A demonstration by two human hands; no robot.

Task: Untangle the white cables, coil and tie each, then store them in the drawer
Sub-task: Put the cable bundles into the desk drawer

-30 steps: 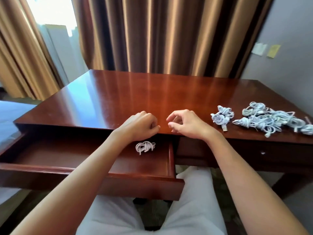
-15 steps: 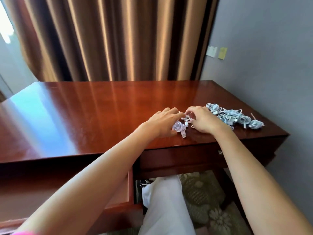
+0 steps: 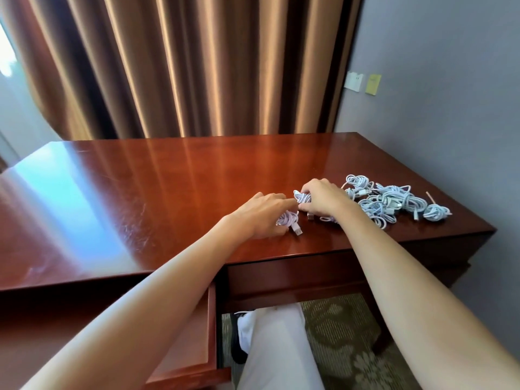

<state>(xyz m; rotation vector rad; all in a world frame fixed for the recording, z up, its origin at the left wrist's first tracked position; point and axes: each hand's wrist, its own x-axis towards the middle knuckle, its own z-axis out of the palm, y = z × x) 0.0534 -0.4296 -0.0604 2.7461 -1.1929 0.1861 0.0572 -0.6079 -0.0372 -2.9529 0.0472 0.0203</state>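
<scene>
patterned carpet (image 3: 346, 344) lies under our knees, and our white trousers (image 3: 278, 353) fill the bottom of the view between our two forearms. just past them the drawer (image 3: 209, 327) stands pulled out on the left side of the desk, its inner wall and a strip of its floor showing (the rest is hidden behind our left arm, so we cannot tell what lies in it).

on the glossy red-brown desk (image 3: 168, 198), near the front edge and right of centre, our left hand (image 3: 260, 213) rests palm down with fingers curled over a small white cable bundle (image 3: 289, 220); a usb plug sticks out below the hand. we read that as a loose hold on the bundle, though the fingertips themselves are hidden.

touching it on the right, our right hand (image 3: 320, 198) pinches a second cable bundle (image 3: 303, 197) between thumb and curled fingers, lifted slightly at the far side.

just beyond the right hand, toward the desk's right end, the pile of white cables (image 3: 391, 204) lies in tangled loops, with one small coil (image 3: 436, 213) at its right edge.

behind the desk hang brown curtains (image 3: 197, 66), with daylight at the far left. on the grey wall (image 3: 450, 80) to the right sit a white plate (image 3: 354, 81) and a yellow note (image 3: 373, 84) side by side.
</scene>
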